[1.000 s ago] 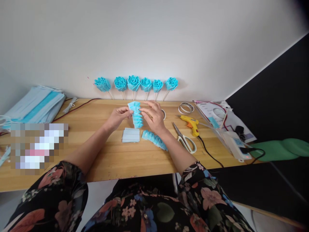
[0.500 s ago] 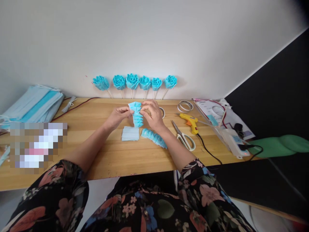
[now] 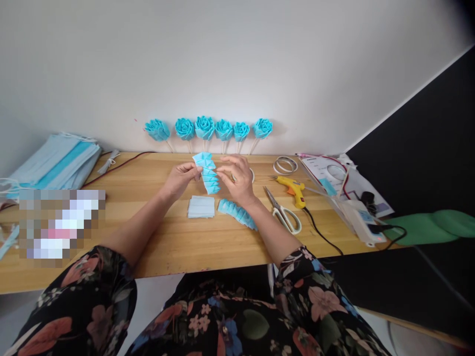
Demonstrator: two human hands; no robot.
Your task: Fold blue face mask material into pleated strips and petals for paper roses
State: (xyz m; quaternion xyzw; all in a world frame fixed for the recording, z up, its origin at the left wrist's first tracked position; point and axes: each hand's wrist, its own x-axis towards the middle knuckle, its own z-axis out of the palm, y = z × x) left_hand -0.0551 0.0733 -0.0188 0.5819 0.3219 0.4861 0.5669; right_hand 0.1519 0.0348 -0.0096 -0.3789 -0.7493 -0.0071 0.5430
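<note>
A pleated strip of light-blue mask fabric (image 3: 210, 179) hangs upright above the table, its folds stacked in pointed tips. My left hand (image 3: 182, 179) pinches its left edge between thumb and fingers. At the right edge, the thumb and a finger of my right hand (image 3: 237, 179) close on a fold tip, while its upper fingers are lifted off the strip. Below lies a neat stack of pale-blue fabric squares (image 3: 201, 206). Beside that stack, a second pleated blue strip (image 3: 237, 213) rests on the wood, partly hidden by my right forearm.
Several blue fabric roses on sticks (image 3: 205, 128) lean against the wall. Right of my hands are scissors (image 3: 282, 211), a yellow glue gun (image 3: 294, 190), tape rolls (image 3: 285, 165) and a power strip (image 3: 358, 222). A pile of face masks (image 3: 55, 160) lies at the left.
The strip's upper end has tilted slightly left. My right hand's upper fingers have moved away from the strip's top. The view has shifted a little.
</note>
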